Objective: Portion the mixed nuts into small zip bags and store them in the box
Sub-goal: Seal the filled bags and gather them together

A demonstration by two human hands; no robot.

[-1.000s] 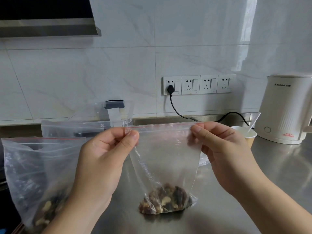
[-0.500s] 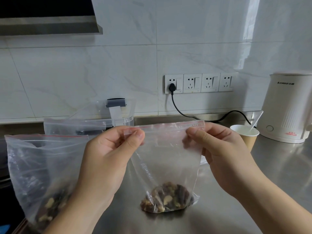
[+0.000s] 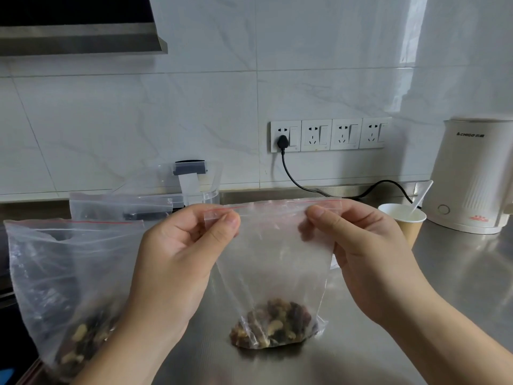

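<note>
A small clear zip bag with a red strip along its top hangs upright between my hands, its bottom resting on the steel counter. A clump of mixed nuts fills its bottom. My left hand pinches the bag's top left corner. My right hand pinches the top right end of the zip strip. A larger clear bag of mixed nuts stands at the left, partly behind my left wrist. Behind it stands a clear plastic box with a dark clip.
A paper cup with a white plastic spoon stands at the right, next to a white electric kettle. A black cord runs from the wall sockets along the back edge. A range hood hangs at the upper left.
My right thumb and fingers have slid a little to the right along the zip strip. The bag's top is pulled straighter. The left hand keeps its grip on the corner.
</note>
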